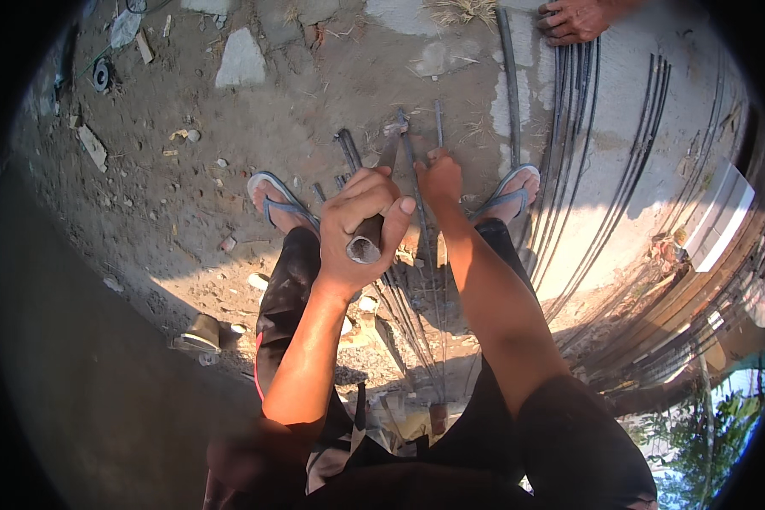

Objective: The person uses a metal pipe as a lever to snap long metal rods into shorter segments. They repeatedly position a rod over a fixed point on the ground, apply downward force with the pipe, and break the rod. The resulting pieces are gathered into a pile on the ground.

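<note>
In the middle, my left hand (pixel 361 212) is wrapped round a dark metal pipe (pixel 364 247) whose round end points up toward me. Its shaft runs away from me, and its far end (pixel 395 129) meets a thin steel rod (pixel 409 146). What is fixed at that far end is too small to make out. Just to the right, my right hand (pixel 440 178) is closed low over a steel rod (pixel 439 123), whose tip sticks out past the fingers. Several more rods (pixel 399 314) run back between my legs.
Sandalled feet (pixel 285 202) stand on either side. Long rods (pixel 574 110) lie on the right, with another person's hand (pixel 574 19) at their far end. A thick bar (pixel 510 85) lies nearby. Stone pieces (pixel 240 58) and a small cup-like container (pixel 202 333) lie on the dirt.
</note>
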Motion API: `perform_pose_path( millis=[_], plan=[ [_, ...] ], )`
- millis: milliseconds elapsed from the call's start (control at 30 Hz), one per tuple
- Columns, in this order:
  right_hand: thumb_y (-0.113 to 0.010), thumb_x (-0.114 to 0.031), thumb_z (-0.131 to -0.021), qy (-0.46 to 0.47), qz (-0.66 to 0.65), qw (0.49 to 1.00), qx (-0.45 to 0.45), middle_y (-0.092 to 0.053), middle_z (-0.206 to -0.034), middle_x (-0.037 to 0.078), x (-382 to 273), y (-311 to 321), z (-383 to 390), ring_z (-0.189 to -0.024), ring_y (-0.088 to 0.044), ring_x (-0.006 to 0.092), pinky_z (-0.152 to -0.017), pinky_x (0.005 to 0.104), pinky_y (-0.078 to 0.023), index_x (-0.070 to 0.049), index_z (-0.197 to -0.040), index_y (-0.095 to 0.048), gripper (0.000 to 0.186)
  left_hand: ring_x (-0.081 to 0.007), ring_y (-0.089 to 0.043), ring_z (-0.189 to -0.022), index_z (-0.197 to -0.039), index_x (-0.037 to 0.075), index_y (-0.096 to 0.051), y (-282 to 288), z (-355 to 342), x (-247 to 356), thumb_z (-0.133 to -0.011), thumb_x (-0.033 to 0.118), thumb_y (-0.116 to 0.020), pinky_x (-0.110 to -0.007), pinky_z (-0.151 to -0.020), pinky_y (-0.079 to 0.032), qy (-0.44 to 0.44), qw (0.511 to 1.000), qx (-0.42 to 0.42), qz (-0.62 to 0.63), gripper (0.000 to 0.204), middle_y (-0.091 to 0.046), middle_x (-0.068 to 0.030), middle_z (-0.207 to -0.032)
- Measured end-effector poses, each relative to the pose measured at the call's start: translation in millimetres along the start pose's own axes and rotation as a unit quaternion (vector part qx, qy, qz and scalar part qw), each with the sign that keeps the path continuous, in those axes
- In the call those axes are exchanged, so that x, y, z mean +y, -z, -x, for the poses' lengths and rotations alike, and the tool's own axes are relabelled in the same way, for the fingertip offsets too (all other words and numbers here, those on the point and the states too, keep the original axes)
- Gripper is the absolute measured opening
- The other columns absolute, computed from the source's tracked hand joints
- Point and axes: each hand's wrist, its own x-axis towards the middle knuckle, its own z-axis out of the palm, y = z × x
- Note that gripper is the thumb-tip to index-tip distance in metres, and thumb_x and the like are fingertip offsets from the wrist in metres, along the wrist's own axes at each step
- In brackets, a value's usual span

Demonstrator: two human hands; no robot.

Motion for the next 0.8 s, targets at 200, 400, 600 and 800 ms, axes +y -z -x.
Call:
perform_pose_path(
  millis=[200, 400, 600, 800],
  plan=[
    [-0.075, -0.030, -0.088, -0.016, 0.028, 0.998, 0.045, -0.076, -0.099, 0.021, 55, 112, 37, -0.097, -0.074, 0.0372, -0.086, 0.0433, -0.056, 0.000, -0.100, -0.072, 0.032, -0.0213, -0.048, -0.069, -0.074, -0.004, -0.050, -24, -11, 12, -0.094, 0.004, -0.067, -0.037, -0.081, -0.047, 0.025, 0.999, 0.038, -0.001, 0.028, -0.048, -0.0093, -0.069],
    [-0.072, -0.034, -0.092, -0.059, 0.048, 0.988, 0.137, -0.075, -0.101, 0.019, 62, 213, 51, -0.100, -0.071, 0.0394, -0.088, 0.0460, -0.054, -0.004, -0.108, -0.071, 0.035, -0.0295, -0.045, -0.066, -0.074, -0.003, -0.050, -22, -15, 25, -0.091, 0.002, -0.068, -0.037, -0.068, -0.042, 0.014, 1.000, 0.007, 0.018, 0.025, -0.045, -0.0131, -0.067],
    [-0.072, -0.036, -0.092, 0.064, 0.030, 0.989, 0.131, -0.074, -0.099, 0.024, 9, 211, -15, -0.100, -0.071, 0.0408, -0.088, 0.0465, -0.054, -0.002, -0.109, -0.071, 0.037, -0.0307, -0.048, -0.067, -0.071, -0.002, -0.051, -40, -7, 12, -0.089, 0.005, -0.070, -0.039, -0.070, -0.045, -0.003, 1.000, 0.018, 0.006, 0.026, -0.048, -0.0129, -0.067],
    [-0.073, -0.040, -0.090, 0.015, 0.117, 0.979, 0.168, -0.061, -0.134, 0.024, 8, 147, -101, -0.126, -0.059, 0.0413, -0.102, 0.0507, -0.050, -0.004, -0.134, -0.057, 0.060, -0.0239, -0.058, -0.065, -0.071, 0.001, -0.059, -52, 28, -6, -0.092, 0.007, -0.067, -0.045, -0.103, -0.049, -0.025, 0.999, 0.032, -0.030, 0.023, -0.057, -0.0068, -0.066]
  ],
)
